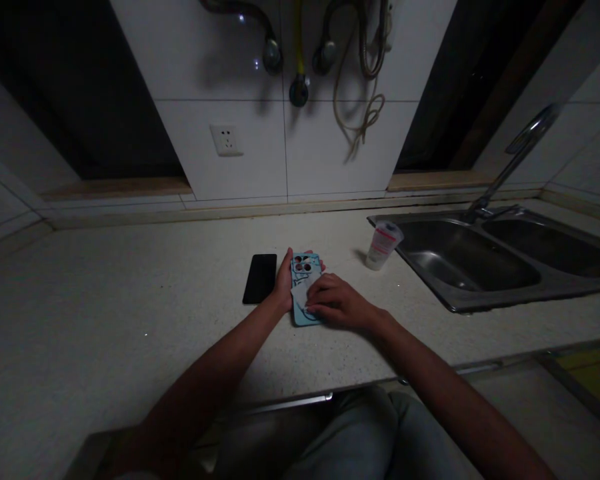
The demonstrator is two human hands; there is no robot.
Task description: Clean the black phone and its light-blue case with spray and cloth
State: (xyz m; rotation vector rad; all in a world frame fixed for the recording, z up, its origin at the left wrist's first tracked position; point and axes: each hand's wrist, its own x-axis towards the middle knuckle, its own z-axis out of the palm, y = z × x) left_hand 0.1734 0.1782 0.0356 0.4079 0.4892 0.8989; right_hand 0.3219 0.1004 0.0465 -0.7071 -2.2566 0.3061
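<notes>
A light blue phone case (305, 319) with camera cut-outs near its top lies in my left hand (284, 283). The left thumb runs along its left edge, and fingertips show at its far right side. My right hand (337, 300) is closed on a white wipe or tissue (301, 291), pressed against the case's back. The right fingers hide part of both. Just left of my left hand, a black phone (261, 279) lies flat on the counter with its dark face up.
A clear plastic cup (383, 245) with red print stands on the pale countertop (180, 280), near a steel double sink (453, 310) with a tall faucet (510, 160). Hoses and pipe fittings (273, 55) hang on the tiled wall above a socket (226, 141).
</notes>
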